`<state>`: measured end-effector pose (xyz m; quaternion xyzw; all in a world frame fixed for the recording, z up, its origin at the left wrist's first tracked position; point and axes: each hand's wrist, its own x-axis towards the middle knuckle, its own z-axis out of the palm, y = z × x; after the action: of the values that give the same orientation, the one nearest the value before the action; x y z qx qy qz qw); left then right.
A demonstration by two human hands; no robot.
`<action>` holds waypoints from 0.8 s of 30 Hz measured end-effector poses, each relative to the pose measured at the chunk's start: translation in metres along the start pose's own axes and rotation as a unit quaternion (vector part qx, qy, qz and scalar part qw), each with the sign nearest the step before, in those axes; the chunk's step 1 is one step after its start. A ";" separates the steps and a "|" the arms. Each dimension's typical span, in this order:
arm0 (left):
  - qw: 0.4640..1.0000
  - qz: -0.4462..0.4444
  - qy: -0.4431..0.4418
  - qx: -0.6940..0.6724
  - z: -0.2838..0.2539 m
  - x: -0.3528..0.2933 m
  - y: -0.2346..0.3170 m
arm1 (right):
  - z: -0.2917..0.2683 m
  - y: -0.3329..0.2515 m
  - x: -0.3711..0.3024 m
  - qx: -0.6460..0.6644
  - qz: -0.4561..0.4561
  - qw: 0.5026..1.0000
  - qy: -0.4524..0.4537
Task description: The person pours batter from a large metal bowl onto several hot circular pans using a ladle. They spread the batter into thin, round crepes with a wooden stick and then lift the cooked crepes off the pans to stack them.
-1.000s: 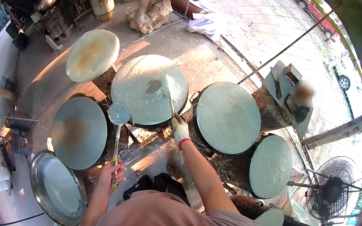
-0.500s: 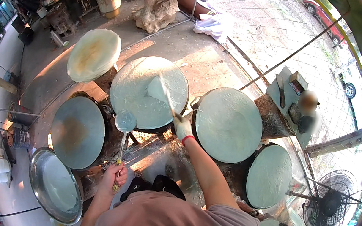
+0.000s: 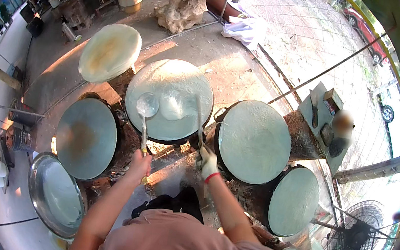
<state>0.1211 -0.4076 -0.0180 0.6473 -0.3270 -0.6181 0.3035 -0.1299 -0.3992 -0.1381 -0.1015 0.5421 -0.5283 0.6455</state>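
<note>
Pale, wet-looking batter (image 3: 172,106) coats the round middle griddle (image 3: 161,141), thin and streaky toward the rim, with a brighter white patch near the centre. Over its left part sits the rounded, shiny bowl of a ladle (image 3: 147,105); whether it touches the coating I cannot tell. The bare left hand (image 3: 141,165) is closed around the ladle's handle. The right hand (image 3: 208,164), in a cream cloth glove with a red band (image 3: 211,178) at the wrist, grips a slim, flat-looking stick (image 3: 199,117) that reaches across the griddle's right side, near the white patch (its far tip is blurred).

Close on the right, just beside the glove, stands another griddle with a pale, faintly ridged coat (image 3: 255,142), and beyond it a smaller coated disc (image 3: 294,201). On the left, a smooth grey plate (image 3: 86,138) bears a brown, scorched-looking blotch; behind it lies a domed pale round (image 3: 110,53), yellow-brown in the middle. A shiny metal basin (image 3: 34,181) with white liquid stands at lower left. Farther off are a black wire fan (image 3: 356,234), a slab bearing a knife (image 3: 313,110), a rough stone table (image 3: 181,12) and crumpled white cloth (image 3: 244,30)
</note>
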 end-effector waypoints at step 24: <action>0.951 0.036 -0.073 -0.299 -0.091 -0.116 0.054 | 0.068 0.014 -0.017 -0.159 0.072 0.978 -0.112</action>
<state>0.2063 -0.3488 0.0997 0.4677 -0.1715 -0.7214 0.4810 -0.0646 -0.4098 -0.1107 -0.2214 0.5495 -0.3729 0.7141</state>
